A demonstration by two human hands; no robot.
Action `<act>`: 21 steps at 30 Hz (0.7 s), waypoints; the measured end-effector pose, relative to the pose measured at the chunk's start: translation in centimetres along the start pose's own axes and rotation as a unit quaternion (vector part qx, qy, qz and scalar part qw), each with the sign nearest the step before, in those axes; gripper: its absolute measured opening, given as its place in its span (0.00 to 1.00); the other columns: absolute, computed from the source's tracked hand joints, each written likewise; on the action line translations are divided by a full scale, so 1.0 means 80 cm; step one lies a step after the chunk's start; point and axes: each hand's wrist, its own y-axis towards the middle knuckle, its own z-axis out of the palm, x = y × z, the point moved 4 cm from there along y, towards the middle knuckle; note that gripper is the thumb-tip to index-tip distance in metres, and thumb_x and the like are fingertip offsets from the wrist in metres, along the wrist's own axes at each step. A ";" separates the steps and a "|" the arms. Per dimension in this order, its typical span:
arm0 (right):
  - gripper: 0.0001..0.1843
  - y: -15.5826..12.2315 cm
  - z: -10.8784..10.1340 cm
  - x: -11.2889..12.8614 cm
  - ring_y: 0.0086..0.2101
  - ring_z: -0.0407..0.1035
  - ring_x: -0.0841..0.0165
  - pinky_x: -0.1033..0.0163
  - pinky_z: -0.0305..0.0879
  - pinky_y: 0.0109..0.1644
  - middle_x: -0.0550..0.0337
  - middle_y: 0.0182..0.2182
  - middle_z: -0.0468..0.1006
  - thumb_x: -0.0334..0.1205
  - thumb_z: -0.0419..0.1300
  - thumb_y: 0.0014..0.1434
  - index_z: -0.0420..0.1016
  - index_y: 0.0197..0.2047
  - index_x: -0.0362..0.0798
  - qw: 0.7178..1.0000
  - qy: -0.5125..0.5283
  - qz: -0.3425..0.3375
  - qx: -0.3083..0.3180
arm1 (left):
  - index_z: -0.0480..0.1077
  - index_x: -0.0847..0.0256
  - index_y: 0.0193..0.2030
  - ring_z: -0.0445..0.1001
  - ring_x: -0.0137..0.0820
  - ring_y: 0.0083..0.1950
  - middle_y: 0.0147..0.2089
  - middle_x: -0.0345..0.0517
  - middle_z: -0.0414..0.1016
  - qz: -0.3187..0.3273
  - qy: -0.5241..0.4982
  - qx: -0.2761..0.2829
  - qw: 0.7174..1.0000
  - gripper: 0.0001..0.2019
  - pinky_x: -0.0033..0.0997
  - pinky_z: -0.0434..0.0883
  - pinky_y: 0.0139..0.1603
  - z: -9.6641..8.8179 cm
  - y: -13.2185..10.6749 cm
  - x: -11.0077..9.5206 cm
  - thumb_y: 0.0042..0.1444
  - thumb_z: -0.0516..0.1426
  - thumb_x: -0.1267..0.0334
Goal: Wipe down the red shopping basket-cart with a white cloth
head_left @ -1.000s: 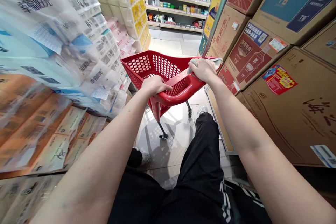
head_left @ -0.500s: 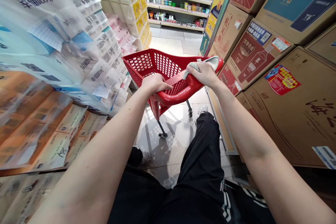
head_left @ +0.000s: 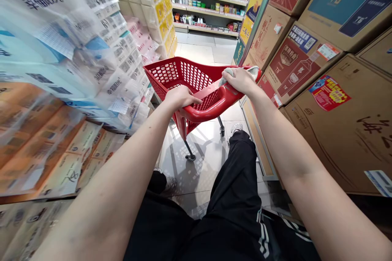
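Observation:
A red plastic shopping cart [head_left: 191,74] with perforated walls stands in front of my legs, its handle toward me. My left hand [head_left: 180,97] is closed on the left end of the handle, thumb lying along the top. On the right side of the rim, my right hand [head_left: 240,79] presses a pale cloth [head_left: 226,74] against the red plastic. Part of this cloth shows beyond the knuckles and part is covered by the fingers. Inside the basket I see only its perforated floor and walls.
Stacked tissue packs [head_left: 101,49] rise on the left. Printed cardboard boxes [head_left: 339,130] are piled on the right, close to my right arm. Shelves [head_left: 211,8] of bottles and tubes stand beyond the cart. Pale floor tiles [head_left: 196,195] lie between my feet.
My right hand has slid slightly to the right along the cart's rim with the cloth. My left hand and the cart stay nearly where they were.

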 end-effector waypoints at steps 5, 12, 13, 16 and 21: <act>0.26 0.014 -0.002 -0.001 0.48 0.71 0.54 0.53 0.61 0.53 0.48 0.46 0.80 0.56 0.48 0.65 0.78 0.45 0.47 0.997 -0.044 0.052 0.030 | 0.80 0.54 0.35 0.75 0.42 0.42 0.38 0.48 0.79 -0.007 -0.002 0.002 1.000 0.27 0.35 0.67 0.42 0.001 0.000 0.001 0.40 0.61 0.33; 0.23 0.019 -0.002 -0.002 0.50 0.70 0.49 0.48 0.60 0.55 0.45 0.47 0.79 0.54 0.51 0.62 0.77 0.47 0.47 0.992 -0.083 0.096 0.013 | 0.80 0.52 0.35 0.75 0.41 0.42 0.38 0.44 0.80 -0.014 -0.003 0.002 1.000 0.27 0.33 0.68 0.42 0.001 -0.003 0.001 0.39 0.61 0.33; 0.23 0.018 -0.001 -0.004 0.50 0.70 0.49 0.48 0.60 0.55 0.45 0.47 0.79 0.54 0.51 0.63 0.78 0.47 0.47 0.992 -0.080 0.094 0.005 | 0.80 0.52 0.35 0.75 0.41 0.43 0.38 0.44 0.80 -0.015 -0.004 0.002 1.000 0.27 0.33 0.68 0.42 0.001 -0.002 0.001 0.39 0.61 0.33; 0.22 0.014 0.001 -0.007 0.48 0.71 0.49 0.47 0.60 0.54 0.45 0.43 0.80 0.54 0.50 0.63 0.79 0.43 0.48 0.996 -0.063 0.065 -0.014 | 0.80 0.52 0.35 0.75 0.42 0.42 0.38 0.45 0.80 -0.012 0.001 0.000 1.000 0.27 0.33 0.68 0.41 0.001 0.000 0.000 0.39 0.61 0.32; 0.22 0.000 0.000 0.005 0.45 0.72 0.54 0.53 0.61 0.51 0.52 0.37 0.82 0.54 0.50 0.63 0.80 0.38 0.50 0.999 -0.025 -0.024 -0.017 | 0.80 0.52 0.34 0.76 0.43 0.43 0.36 0.45 0.80 -0.007 0.010 0.002 1.000 0.28 0.34 0.68 0.41 0.003 0.000 0.000 0.39 0.60 0.31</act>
